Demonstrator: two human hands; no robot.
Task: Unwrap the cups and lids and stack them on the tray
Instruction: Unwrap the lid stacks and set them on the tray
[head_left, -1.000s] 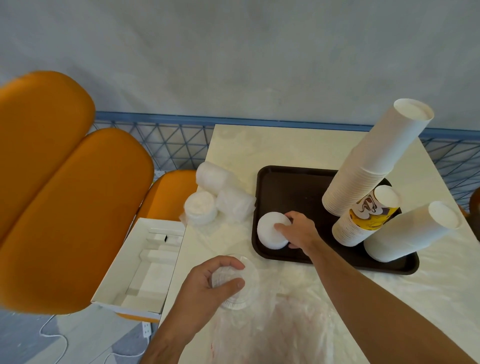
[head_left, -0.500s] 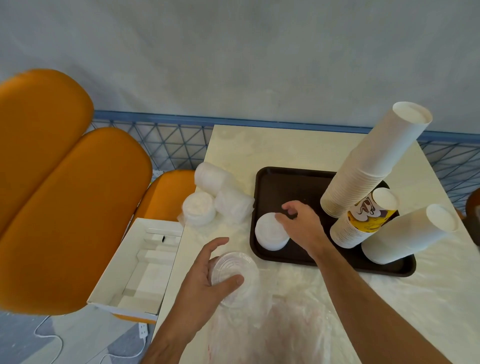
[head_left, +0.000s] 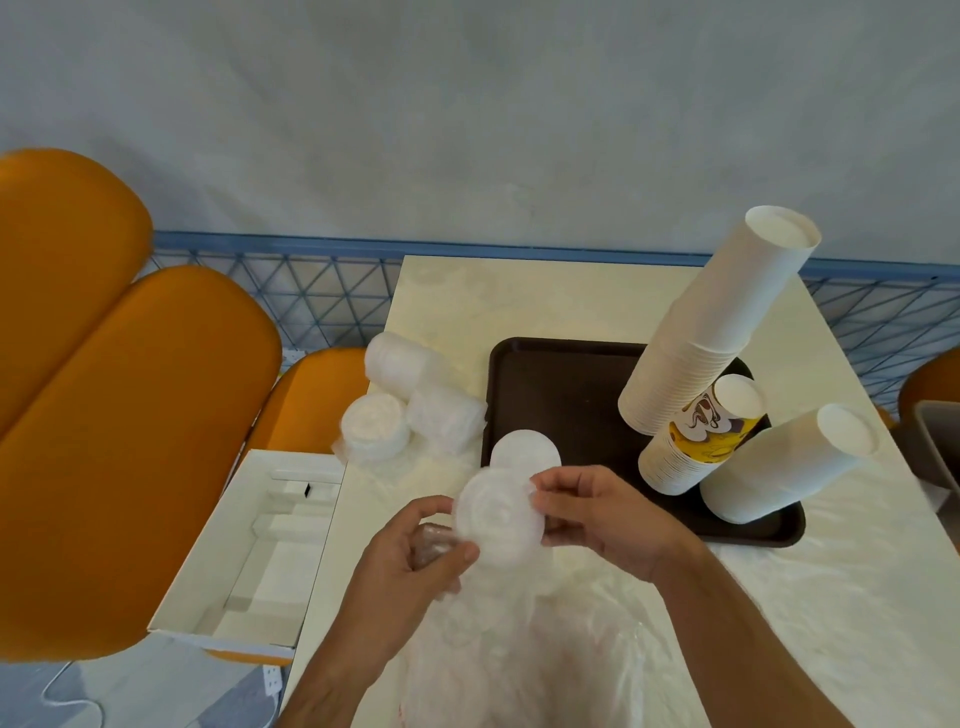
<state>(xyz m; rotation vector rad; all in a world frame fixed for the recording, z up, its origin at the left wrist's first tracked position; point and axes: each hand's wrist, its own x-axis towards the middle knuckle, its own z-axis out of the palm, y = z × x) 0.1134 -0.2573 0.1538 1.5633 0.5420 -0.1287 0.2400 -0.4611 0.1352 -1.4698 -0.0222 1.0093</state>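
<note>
Lids (head_left: 496, 519) are up off the worktop (head_left: 857, 597) right now, a see-through stack held between both hands just in front of the tray (head_left: 561, 395). Left hand (head_left: 415, 566) pinches the near edge along with some crinkly wrap (head_left: 434, 540), right hand (head_left: 608, 514) has fingers curled on the far side. Looks like the peeling-off step to me. One lid pile (head_left: 524, 449) already sits on the tray by the cups (head_left: 711, 322), more wrapped lid packs (head_left: 415, 395) wait to the left. Next move probably means sliding the wrap clear without squashing the stack
</note>
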